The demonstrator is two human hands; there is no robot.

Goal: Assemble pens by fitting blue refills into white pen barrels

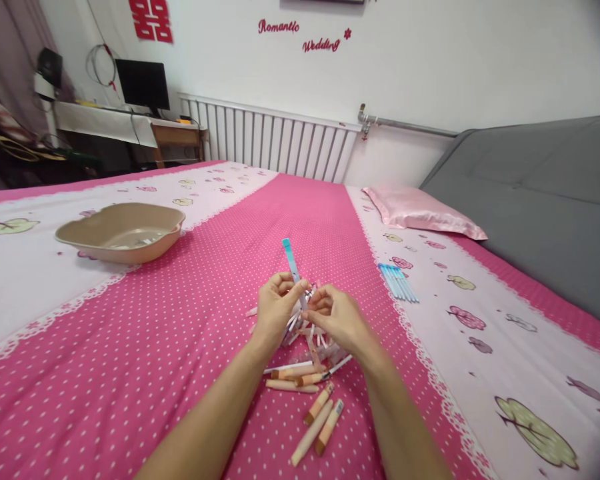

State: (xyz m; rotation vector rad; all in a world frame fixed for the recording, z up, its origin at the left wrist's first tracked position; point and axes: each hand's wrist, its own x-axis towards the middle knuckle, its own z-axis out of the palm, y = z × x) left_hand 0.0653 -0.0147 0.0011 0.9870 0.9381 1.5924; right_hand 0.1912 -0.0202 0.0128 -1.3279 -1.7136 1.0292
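Note:
Both my hands meet over a heap of loose pen parts [305, 373] on the pink dotted bedspread [170, 333]. My left hand [276, 308] pinches a thin pen [293, 267] with a blue cap that sticks up and away from me. My right hand [336, 317] is closed with its fingertips on the lower end of the same pen. Orange-capped and white tubes lie scattered under and in front of my wrists.
A neat row of blue-capped pens [399, 282] lies to the right on the bedspread. A tan shallow basin [123, 230] sits at the left. A pink pillow [420, 212] and a grey headboard [540, 200] are at the right, a radiator [270, 140] behind.

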